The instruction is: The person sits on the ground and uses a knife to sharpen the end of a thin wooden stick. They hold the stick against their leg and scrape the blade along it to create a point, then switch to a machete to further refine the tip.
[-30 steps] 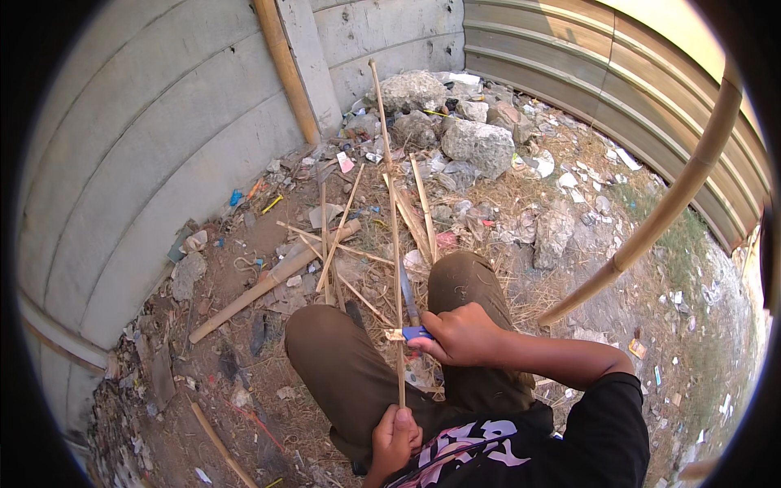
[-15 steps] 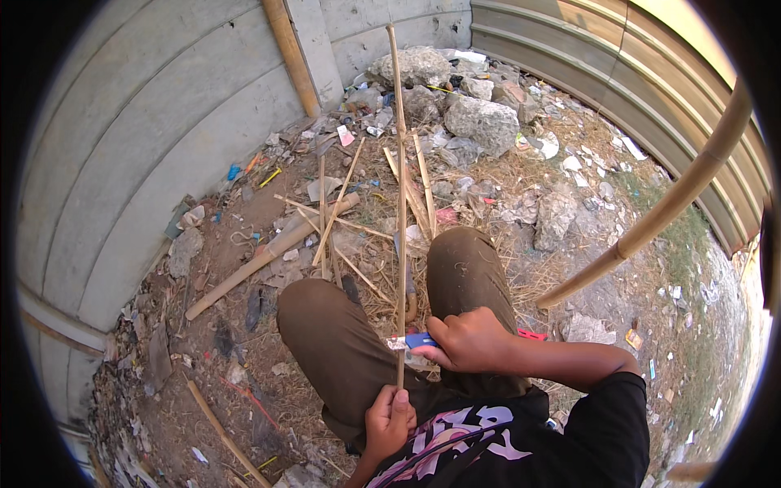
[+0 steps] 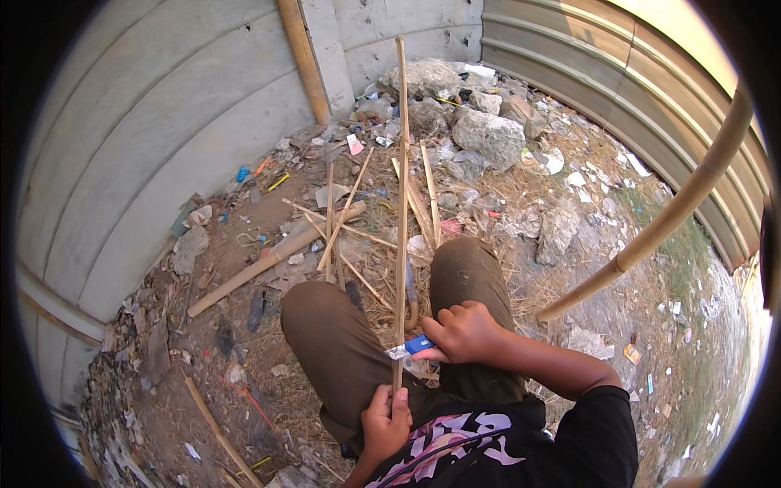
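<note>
Concrete wall (image 3: 163, 163) at left, metal fence (image 3: 651, 98) upper right, both well apart from the hands; bamboo pole (image 3: 622, 260) slants at right. Stick (image 3: 403, 203) points away between the knees (image 3: 325, 317), long axis running lap to rocks (image 3: 490, 138). Left hand (image 3: 386, 421) grips its near end. Right hand (image 3: 464, 332), elbow bent outward, clamps blue knife (image 3: 419, 344), blade crossing stick.

From the person's head, a fisheye camera looks steeply down and forward, close above the left hand (image 3: 386, 423) and right hand (image 3: 465, 332) at lower centre, out to the concrete wall (image 3: 187, 114) at upper left and corrugated metal fence (image 3: 602, 77) at upper right.
</note>
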Available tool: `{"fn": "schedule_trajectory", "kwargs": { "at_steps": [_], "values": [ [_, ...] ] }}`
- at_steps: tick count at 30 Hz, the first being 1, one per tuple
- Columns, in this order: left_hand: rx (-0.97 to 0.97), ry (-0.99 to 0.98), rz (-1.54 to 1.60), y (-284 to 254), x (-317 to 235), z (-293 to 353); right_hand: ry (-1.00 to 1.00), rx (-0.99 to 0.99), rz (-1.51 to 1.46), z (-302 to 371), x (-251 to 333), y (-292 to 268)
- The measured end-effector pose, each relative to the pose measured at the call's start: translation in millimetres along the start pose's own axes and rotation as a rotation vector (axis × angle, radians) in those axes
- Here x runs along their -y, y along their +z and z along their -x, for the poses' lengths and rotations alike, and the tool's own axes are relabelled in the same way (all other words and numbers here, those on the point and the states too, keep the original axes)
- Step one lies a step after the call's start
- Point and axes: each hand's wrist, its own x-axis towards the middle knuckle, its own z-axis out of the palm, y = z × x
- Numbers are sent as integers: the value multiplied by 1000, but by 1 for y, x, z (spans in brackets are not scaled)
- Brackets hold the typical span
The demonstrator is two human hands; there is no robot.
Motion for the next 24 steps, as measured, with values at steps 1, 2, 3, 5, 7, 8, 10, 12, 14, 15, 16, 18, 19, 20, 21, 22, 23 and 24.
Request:
{"fn": "schedule_trajectory", "kwargs": {
  "at_steps": [1,2,3,5,7,8,10,12,14,15,16,18,19,20,21,22,23,24],
  "values": [
    [-19,8,-29,0,1,1,-13,31,-72,1,-4,0],
    [-36,16,-58,1,3,3,-25,62,-142,1,-8,-2],
    [-50,22,-91,1,5,4,-22,64,-278,5,-6,-4],
    [-62,12,-132,6,-2,4,-17,72,-559,12,8,-15],
    [-62,27,-139,9,-2,5,-4,160,-579,10,19,-33],
    [-61,53,-130,9,1,4,39,150,-505,7,24,-37],
    [-52,87,-159,8,2,4,156,138,-424,10,26,-34],
    [-25,95,-228,6,0,6,357,106,-453,14,31,-33],
    [-14,145,-251,5,6,5,505,122,-456,20,38,-28],
    [-8,169,-261,5,7,5,512,136,-483,22,41,-27],
    [0,191,-279,4,6,5,519,150,-510,24,44,-26],
    [19,234,-314,2,2,7,549,182,-512,21,48,-31],
    [26,270,-324,2,2,7,548,144,-554,20,48,-30],
    [32,305,-334,3,1,6,546,105,-597,20,48,-29],
    [34,345,-343,3,1,6,539,63,-637,19,46,-29],
    [31,329,-326,3,1,6,528,34,-672,17,43,-33],
    [28,313,-310,3,2,7,516,5,-706,15,40,-38],
    [23,300,-294,3,3,8,503,-26,-740,15,38,-42]
  ]
}}
